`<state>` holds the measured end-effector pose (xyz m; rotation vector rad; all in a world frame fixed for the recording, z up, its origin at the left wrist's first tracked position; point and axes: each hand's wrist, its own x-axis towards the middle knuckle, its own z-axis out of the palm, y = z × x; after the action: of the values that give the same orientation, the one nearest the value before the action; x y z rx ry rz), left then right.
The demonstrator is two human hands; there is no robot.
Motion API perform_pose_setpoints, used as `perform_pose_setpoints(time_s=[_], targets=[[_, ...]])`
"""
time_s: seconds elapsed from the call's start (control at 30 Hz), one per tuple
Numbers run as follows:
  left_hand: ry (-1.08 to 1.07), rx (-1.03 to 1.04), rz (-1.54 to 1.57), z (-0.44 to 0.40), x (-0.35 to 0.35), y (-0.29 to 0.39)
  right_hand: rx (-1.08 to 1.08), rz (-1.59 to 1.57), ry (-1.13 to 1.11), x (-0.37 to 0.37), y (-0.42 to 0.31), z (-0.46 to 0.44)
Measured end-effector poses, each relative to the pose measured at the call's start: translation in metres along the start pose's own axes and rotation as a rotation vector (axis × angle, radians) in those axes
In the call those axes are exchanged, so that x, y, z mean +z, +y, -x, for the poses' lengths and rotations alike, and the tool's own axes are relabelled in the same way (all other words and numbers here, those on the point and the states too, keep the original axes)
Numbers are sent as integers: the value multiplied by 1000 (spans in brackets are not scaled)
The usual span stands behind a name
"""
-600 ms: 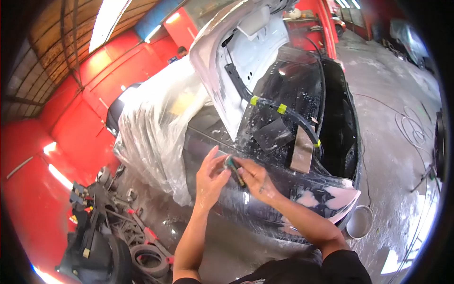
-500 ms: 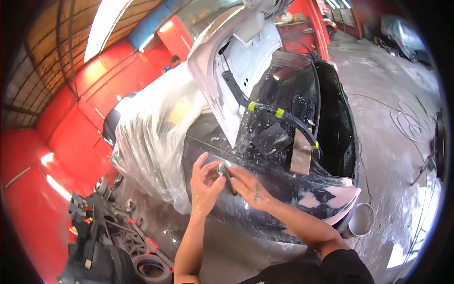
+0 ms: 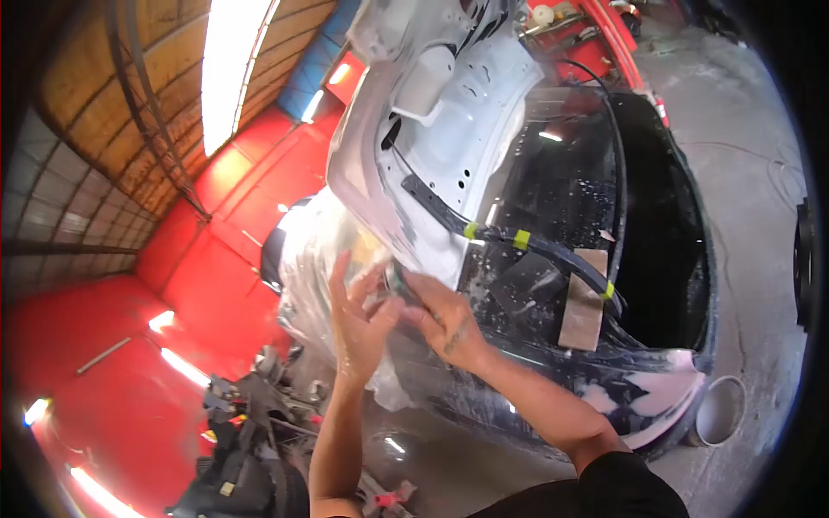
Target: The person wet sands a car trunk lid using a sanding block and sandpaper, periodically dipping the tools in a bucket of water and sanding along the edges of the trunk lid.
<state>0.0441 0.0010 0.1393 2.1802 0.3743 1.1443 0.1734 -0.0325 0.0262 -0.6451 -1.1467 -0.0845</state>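
Note:
My right hand (image 3: 447, 319) is closed around a small dark greenish piece (image 3: 396, 281), possibly a sanding pad; its exact kind is hard to make out. Facing it, my left hand (image 3: 360, 324) has its fingers raised and apart, with fingertips and thumb close to the piece. Whether they touch it I cannot tell. Both hands are up in front of a dark car body (image 3: 492, 380) with pale filler patches (image 3: 652, 388) at its corner. A raised whitish panel (image 3: 484, 147) stands behind them.
Plastic sheeting (image 3: 315, 281) drapes the car's left side. A black trim strip (image 3: 553, 250) with yellow tape crosses the dark glass, near a brown block (image 3: 585, 302). A bucket (image 3: 718, 413) stands by the corner. Loose parts (image 3: 250, 432) lie lower left.
My view has shifted, so the car appears farther right. My hands have moved slightly up, and the small piece is now more covered by my right fingers.

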Motion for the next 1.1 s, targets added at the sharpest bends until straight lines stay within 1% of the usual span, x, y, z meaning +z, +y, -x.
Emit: perform_pose_setpoints(time_s=[0.03, 0.07, 0.13, 0.17, 0.23, 0.3, 0.33, 0.4, 0.47, 0.57, 0.7, 0.8, 0.87, 0.9, 0.93, 1.0, 1.03, 1.07, 1.1], targets=[[27, 33, -42, -17, 3, 13, -8, 10, 108, -1, -2, -22], [27, 123, -94, -37, -1, 20, -14, 18, 212, -5, -7, -48], [100, 259, -373, -80, -11, 30, -51, -83, 410, -10, -5, -100], [126, 346, -536, -102, -17, 28, -132, -159, 480, -11, 2, -123], [72, 366, -519, -137, -18, 32, -163, -187, 578, -14, -4, -159], [67, 292, -516, -157, -17, 39, -197, -197, 672, -9, 0, -187], [91, 215, -520, -164, -15, 47, -215, -198, 719, -5, 0, -197], [107, 125, -485, -166, -11, 57, -203, -241, 762, 3, -4, -210], [75, 108, -420, -168, -10, 64, -212, -279, 798, 18, -5, -222], [-6, 81, -471, -174, -22, 69, -286, -252, 887, 36, -1, -228], [-5, 41, -530, -176, -24, 76, -307, -326, 915, 51, 9, -227], [-35, 79, -538, -180, -25, 74, -432, -326, 958, 18, -15, -253], [-56, 117, -563, -177, -30, 71, -465, -311, 996, 21, -10, -258], [-29, 105, -549, -175, -28, 72, -492, -298, 1011, 20, -10, -258], [-7, 109, -522, -177, -23, 72, -437, -252, 981, 30, -3, -246], [22, 99, -502, -169, -15, 73, -426, -307, 935, 37, 0, -238], [16, 110, -509, -169, -11, 75, -424, -332, 920, 33, -3, -237], [-5, 111, -555, -174, -14, 76, -456, -321, 954, 28, -5, -246], [-27, 112, -600, -179, -17, 77, -492, -312, 984, 3, -25, -263]])
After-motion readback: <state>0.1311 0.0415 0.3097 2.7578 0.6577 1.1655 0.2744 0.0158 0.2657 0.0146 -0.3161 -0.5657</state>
